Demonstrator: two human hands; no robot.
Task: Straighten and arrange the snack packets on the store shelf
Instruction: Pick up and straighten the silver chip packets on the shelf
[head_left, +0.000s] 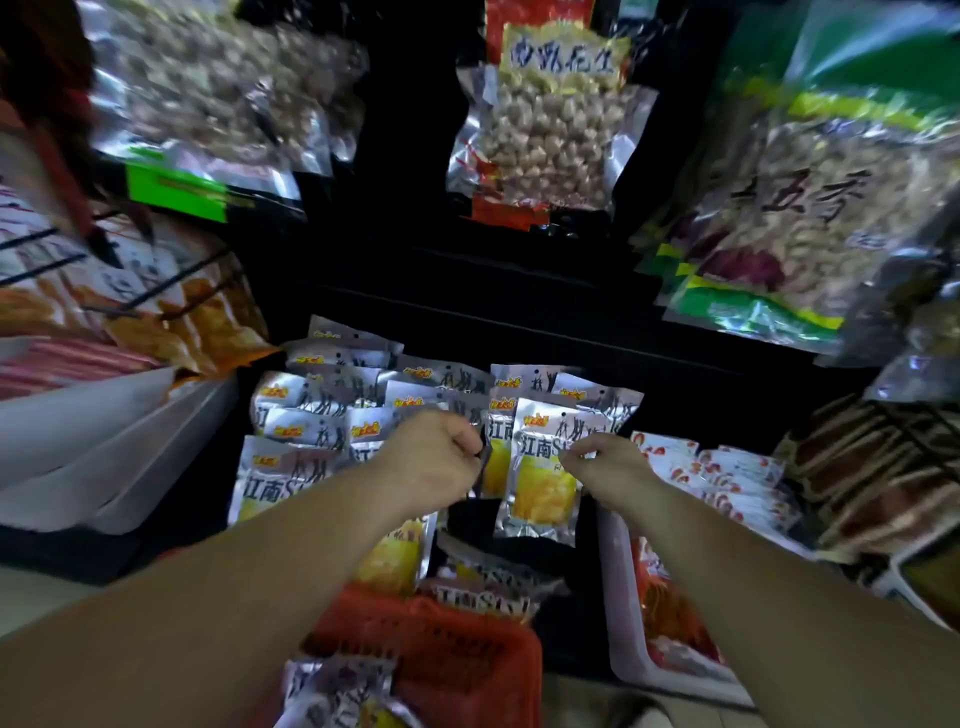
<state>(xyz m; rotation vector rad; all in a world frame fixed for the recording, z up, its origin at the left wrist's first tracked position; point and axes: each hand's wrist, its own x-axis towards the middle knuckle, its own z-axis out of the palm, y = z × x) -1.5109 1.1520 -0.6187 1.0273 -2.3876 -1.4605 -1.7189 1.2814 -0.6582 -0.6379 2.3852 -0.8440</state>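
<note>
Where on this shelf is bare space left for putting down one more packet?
Bare dark shelf shows behind the red packets, right of the silver packets; also below the held packet, beside the white tray. Left rows are crowded.

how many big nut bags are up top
3 in front: left nut bag, middle nut bag, right nut bag. More may be stacked behind the right one.

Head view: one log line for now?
left hand: pinches rear packet edge | right hand: pinches front silver packet | red basket: below, holds spare packets
</note>
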